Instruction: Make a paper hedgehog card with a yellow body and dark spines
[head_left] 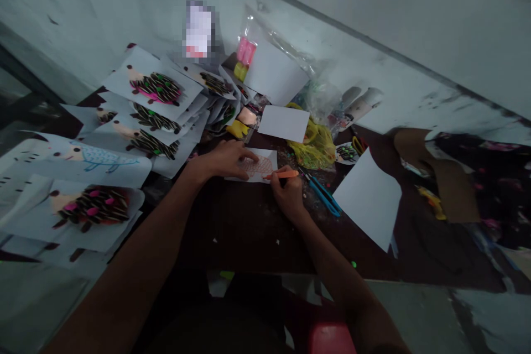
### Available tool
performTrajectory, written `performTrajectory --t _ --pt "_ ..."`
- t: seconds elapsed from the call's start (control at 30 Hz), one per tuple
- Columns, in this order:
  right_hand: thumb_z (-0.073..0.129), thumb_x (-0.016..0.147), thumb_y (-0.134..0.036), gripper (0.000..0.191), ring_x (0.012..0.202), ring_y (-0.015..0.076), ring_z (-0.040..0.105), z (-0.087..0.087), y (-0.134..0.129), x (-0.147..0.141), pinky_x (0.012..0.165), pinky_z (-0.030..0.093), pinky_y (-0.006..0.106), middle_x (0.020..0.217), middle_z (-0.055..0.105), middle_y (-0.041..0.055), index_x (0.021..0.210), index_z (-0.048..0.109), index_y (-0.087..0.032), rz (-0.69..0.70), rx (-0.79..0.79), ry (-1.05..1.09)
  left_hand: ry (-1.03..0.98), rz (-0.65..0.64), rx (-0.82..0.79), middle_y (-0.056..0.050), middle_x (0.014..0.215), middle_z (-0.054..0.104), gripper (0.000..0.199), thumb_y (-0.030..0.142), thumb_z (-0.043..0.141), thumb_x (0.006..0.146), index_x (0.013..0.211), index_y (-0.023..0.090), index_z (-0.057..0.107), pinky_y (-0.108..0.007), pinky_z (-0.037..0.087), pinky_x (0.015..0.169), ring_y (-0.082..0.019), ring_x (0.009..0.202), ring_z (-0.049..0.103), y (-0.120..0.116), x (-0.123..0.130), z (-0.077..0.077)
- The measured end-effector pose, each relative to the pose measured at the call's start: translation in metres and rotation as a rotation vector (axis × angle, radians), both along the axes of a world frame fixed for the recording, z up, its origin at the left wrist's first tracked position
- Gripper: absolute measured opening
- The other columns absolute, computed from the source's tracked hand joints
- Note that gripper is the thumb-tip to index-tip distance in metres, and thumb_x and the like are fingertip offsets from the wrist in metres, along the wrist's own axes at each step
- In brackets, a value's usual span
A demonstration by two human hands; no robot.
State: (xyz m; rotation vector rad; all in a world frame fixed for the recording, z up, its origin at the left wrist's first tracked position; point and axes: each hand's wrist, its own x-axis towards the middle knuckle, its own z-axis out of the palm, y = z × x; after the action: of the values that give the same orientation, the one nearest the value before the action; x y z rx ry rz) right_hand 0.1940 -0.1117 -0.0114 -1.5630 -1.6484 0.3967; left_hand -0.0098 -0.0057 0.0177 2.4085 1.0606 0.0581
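A small white sheet of paper [270, 156] lies on the dark table, bearing an orange hedgehog-like drawing [259, 167] filled with scale marks. My left hand [227, 158] rests over the sheet's left side, fingers spread and touching the paper. An orange marker [286, 175] is gripped in my right hand [290, 193], its tip at the drawing's lower right edge. Blue-handled scissors [324, 194] lie just right of my right hand. Above the sheet is a blank white card [284, 123].
Stacked sheets with hedgehog pictures [153, 88] cover the left side. A yellow plastic bag [313, 146] and a clear bag with pink and yellow items [246, 52] stand by the wall. White paper [369, 196] and brown cardboard [454, 188] lie to the right.
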Motion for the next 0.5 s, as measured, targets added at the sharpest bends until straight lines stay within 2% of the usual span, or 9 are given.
performTrajectory --t 0.5 --pt "0.052 0.092 -0.033 0.02 0.063 0.0163 0.062 0.0036 0.0004 -0.0016 0.065 0.049 0.028 0.071 0.066 0.0021 0.077 0.059 -0.022 -0.039 0.081 0.0 -0.012 0.003 -0.007 -0.008 0.114 0.067 0.054 0.043 0.078 0.073 0.125 0.033 0.073 -0.043 0.041 0.102 -0.032 0.11 0.06 0.0001 -0.0003 -0.0001"
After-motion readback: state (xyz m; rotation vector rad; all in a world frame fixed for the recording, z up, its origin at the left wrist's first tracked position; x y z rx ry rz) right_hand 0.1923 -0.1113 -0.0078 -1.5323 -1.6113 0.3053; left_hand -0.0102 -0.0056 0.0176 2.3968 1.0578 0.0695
